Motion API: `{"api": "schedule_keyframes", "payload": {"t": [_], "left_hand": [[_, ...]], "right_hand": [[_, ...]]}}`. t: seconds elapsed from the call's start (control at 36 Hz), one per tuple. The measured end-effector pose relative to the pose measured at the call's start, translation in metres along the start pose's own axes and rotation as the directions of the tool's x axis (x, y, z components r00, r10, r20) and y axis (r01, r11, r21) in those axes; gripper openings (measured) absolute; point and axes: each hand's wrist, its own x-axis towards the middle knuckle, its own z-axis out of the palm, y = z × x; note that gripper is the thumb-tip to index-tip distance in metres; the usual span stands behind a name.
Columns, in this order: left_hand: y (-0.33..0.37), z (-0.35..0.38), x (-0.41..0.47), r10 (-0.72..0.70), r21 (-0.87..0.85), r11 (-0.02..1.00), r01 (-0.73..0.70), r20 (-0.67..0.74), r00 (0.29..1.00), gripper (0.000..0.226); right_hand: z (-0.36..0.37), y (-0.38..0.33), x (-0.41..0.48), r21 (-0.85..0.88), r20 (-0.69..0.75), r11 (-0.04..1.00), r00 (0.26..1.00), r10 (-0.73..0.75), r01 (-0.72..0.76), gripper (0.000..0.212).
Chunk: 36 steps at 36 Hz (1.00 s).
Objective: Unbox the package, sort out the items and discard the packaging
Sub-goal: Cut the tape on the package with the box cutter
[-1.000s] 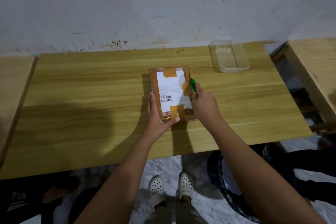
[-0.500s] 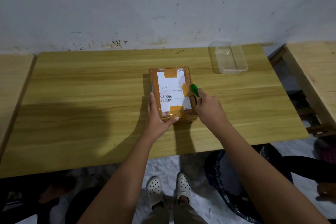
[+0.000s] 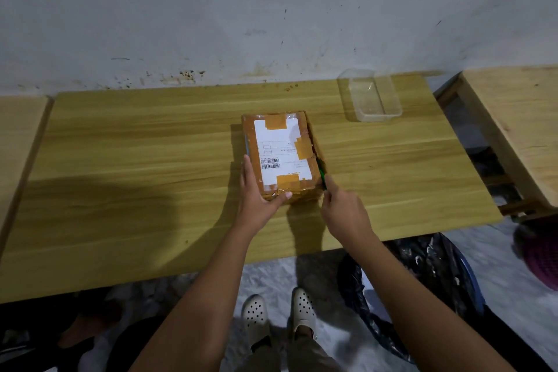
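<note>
- Head view: on our wooden table (image 3: 120,190) the package (image 3: 280,154) lies mid-table, taped up.
- Our left hand (image 3: 259,199) braces its left side, fingers straight; our right hand (image 3: 344,211) pinches a green cutter (image 3: 322,177) at its right edge.
- We judge the opening barely begun; sorting and discarding remain.

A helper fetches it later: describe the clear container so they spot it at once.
On the wooden table, look to the far right corner by the wall. The clear plastic container sits apart from the taped package: rectangular, see-through, empty.
</note>
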Motion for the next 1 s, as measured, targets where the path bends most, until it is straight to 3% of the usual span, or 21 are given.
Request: {"api": "schedule_keyframes", "payload": {"t": [0.14,0.28,0.36,0.47,0.56,0.64,0.69,0.86,0.94,1.0], "left_hand": [[-0.001,0.0,0.001,0.003,-0.004,1.0,-0.003,-0.006,1.0,0.121],[0.004,0.007,-0.001,-0.014,-0.016,1.0,0.014,-0.046,0.999,0.121],[0.01,0.018,-0.012,0.006,0.033,0.999,-0.004,-0.072,0.997,0.119],[0.002,0.011,-0.023,0.19,0.228,0.957,-0.18,-0.023,0.981,0.107],[0.0,-0.015,-0.006,0.336,0.42,0.826,-0.376,0.17,0.927,0.101],[0.005,-0.038,0.016,0.289,0.626,0.592,-0.507,0.423,0.859,0.095],[0.005,-0.042,0.023,0.298,0.671,0.493,-0.554,0.468,0.832,0.095],[0.006,-0.002,0.003,0.321,0.764,0.496,-0.413,0.281,0.905,0.087],[0.019,0.033,-0.011,0.233,0.767,0.571,-0.293,0.19,0.954,0.09],[0.027,0.041,-0.012,0.209,0.742,0.599,-0.3,0.216,0.954,0.092]], "right_hand": [[0.007,0.009,-0.005,0.079,-0.016,0.997,1.0,0.013,-0.012,0.046],[0.011,0.017,-0.013,0.259,-0.215,0.96,0.976,-0.047,0.103,0.047],[0.009,0.02,-0.009,0.4,-0.295,0.909,0.956,0.008,0.116,0.044],[0.005,0.022,0.009,0.623,-0.264,0.781,0.952,0.156,0.044,0.04],[0.004,0.023,0.018,0.71,-0.211,0.704,0.956,0.202,0.008,0.039],[0.003,0.022,0.02,0.749,-0.195,0.662,0.959,0.206,0.01,0.04],[0.004,0.023,0.022,0.763,-0.192,0.646,0.96,0.206,0.014,0.04],[0.006,0.029,0.026,0.765,-0.197,0.644,0.954,0.225,0.006,0.039],[0.011,0.036,0.031,0.775,-0.18,0.632,0.949,0.258,-0.024,0.039],[0.013,0.041,0.033,0.797,-0.167,0.603,0.945,0.281,-0.039,0.039]]}}
